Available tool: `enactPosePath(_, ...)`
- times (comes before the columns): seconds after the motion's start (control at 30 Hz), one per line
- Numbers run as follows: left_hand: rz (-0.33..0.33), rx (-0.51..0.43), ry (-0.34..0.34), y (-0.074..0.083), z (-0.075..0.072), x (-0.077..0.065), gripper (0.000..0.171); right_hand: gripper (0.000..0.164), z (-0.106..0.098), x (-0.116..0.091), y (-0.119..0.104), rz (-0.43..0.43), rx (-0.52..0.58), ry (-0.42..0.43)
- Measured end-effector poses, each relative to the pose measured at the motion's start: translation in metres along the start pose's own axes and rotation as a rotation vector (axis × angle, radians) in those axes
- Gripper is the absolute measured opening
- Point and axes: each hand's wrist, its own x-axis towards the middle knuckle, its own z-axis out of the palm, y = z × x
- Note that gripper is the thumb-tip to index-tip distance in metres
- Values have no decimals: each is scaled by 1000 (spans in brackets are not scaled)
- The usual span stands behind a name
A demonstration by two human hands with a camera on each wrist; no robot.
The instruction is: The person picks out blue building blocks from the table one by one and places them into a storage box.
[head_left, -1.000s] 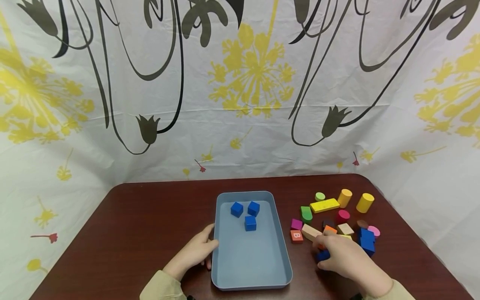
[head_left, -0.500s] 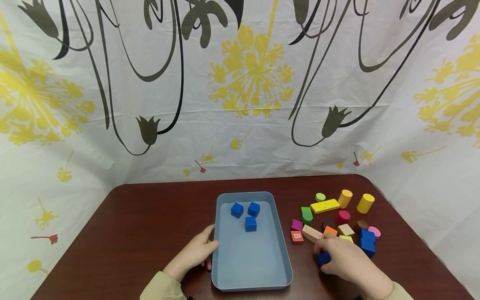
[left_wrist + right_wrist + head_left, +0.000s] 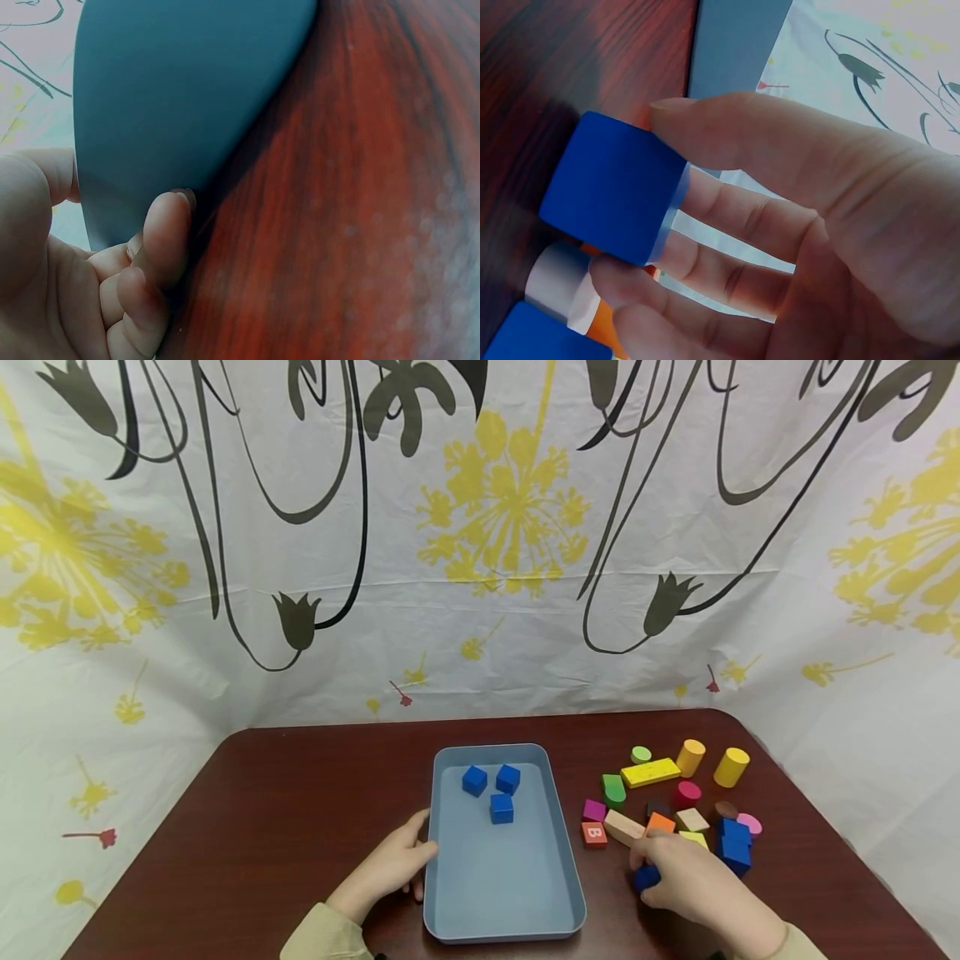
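My left hand [image 3: 386, 864] holds the left side of a blue-grey tray [image 3: 502, 885]. In the head view the thumb lies over the rim; in the left wrist view fingertips [image 3: 166, 229] rest against the outer wall [image 3: 180, 82]. Inside the tray, near its far end, sit three small blue cubes [image 3: 502, 808]. To the tray's right, my right hand [image 3: 686, 877] pinches another blue cube [image 3: 647, 877] between thumb and fingers. The right wrist view shows this cube [image 3: 615, 187] close up, its thumb at one edge and fingers along another; whether it touches the table is unclear.
Loose blocks crowd the table's right side. A red letter block [image 3: 594, 835], a pale wooden block [image 3: 623, 827], an orange block [image 3: 660, 823] and stacked blue blocks [image 3: 734, 845] lie around my right hand. Yellow cylinders [image 3: 731, 767] stand farther back. A patterned cloth [image 3: 480, 652] hangs behind.
My right hand has shifted very slightly to the right and nearer, with its fingers staying at the blue cube. The left hand, the tray and the cubes inside look unchanged.
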Motion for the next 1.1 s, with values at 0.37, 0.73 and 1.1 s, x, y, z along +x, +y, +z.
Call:
enactPosePath(0.37, -5, 7, 2, -1, 0, 1, 60, 24, -14, 1, -8, -55, 0, 57)
enactPosePath(0.73, -10, 6, -2, 1, 0, 1, 60, 22, -33, 5, -29, -96, -38, 151)
enactPosePath(1.1, -13, 4, -3, 1, 0, 0, 61, 21, -54, 13, -56, -217, -21, 234)
